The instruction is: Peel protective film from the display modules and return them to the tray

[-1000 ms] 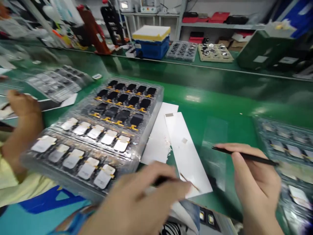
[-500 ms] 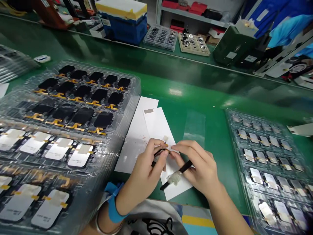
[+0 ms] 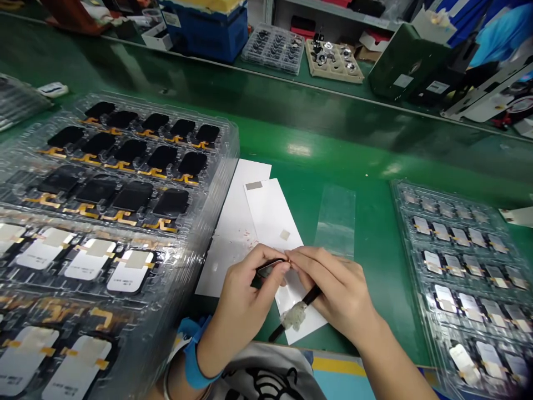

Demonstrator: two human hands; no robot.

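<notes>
My left hand (image 3: pixel 244 294) is closed on a small display screen (image 3: pixel 268 268), tilted with its dark edge toward me and partly hidden by the fingers. Meeting it at the screen's right end, the fingertips of my right hand (image 3: pixel 339 286) pinch something too small to make out, perhaps its flex cable. That same hand also keeps a slim black tool (image 3: pixel 312 295) across the palm, with a pale wad (image 3: pixel 293 315) around its lower part. Beneath both hands lies a white card (image 3: pixel 268 205) bearing a small grey square (image 3: pixel 285 234).
A stack of clear trays (image 3: pixel 227 130) with several screens stands at left. Another clear tray (image 3: pixel 402 222) holds pale-backed parts at right. A clear plastic sheet (image 3: pixel 336 219) lies on the green bench. Along the back runs a raised shelf with a blue box (image 3: pixel 204 33).
My right fingertips have closed in against the screen's end, and the screen has tilted slightly. The grey square on the card is now uncovered. The view has shifted a little downward.
</notes>
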